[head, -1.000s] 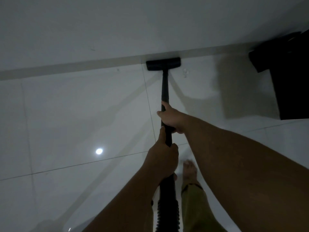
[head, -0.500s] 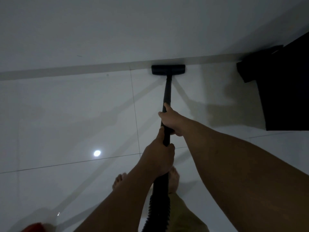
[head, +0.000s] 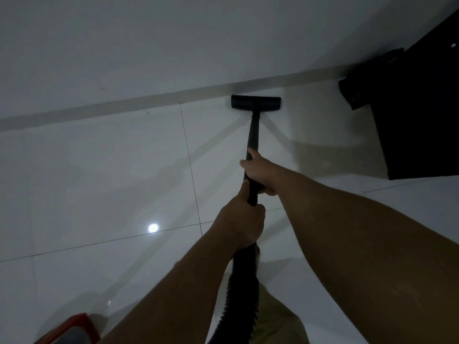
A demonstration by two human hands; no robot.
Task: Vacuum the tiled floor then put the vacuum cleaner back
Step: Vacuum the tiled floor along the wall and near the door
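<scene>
Both hands grip the black wand [head: 253, 135] of the vacuum. The right hand [head: 259, 171] is closed around the wand further along, toward the head [head: 255, 103]; the left hand [head: 242, 222] is wrapped tight around it just behind the right, where the wand meets the ribbed hose [head: 239, 301]. The head lies flat on the white tiled floor [head: 99, 170], close against the skirting [head: 124, 108] at the foot of the wall [head: 173, 40]. A dark cabinet [head: 419, 115] stands on the floor to the right of the head, well apart from it. A round light glare [head: 153, 228] shows on a tile left of the wand. A red object [head: 74, 328] sits at the frame's bottom edge, left of the hose; what it is cannot be told
</scene>
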